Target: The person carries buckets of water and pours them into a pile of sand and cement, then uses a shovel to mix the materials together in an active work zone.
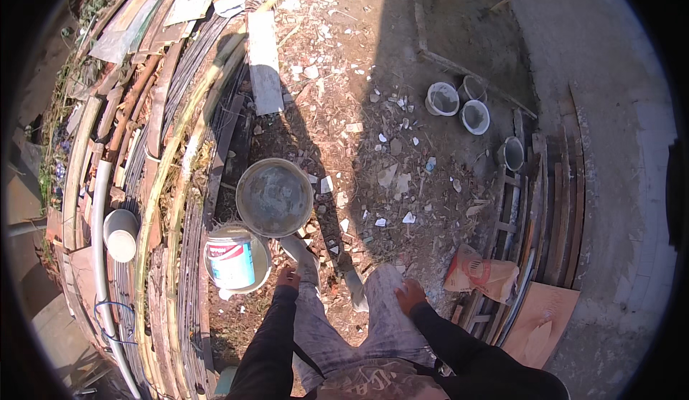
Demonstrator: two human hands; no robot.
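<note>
My left hand (288, 279) rests at my left knee, its fingers loosely apart with nothing seen in them. My right hand (410, 296) lies on my right thigh, open and holding nothing. Ahead of my left hand stands a round grey basin (275, 198) with a cement-smeared inside. Beside that hand, a white, red and blue paint bucket (231, 262) sits in or on a second, paler round basin (261, 258); the overlap hides which.
Stacked bamboo poles and planks (161, 206) line the left, with a white bucket (120, 236) among them. Rubble and tile shards litter the ground. Several buckets (443, 99) stand far right. A torn sack (479, 276) and a plywood sheet (540, 322) lie near right.
</note>
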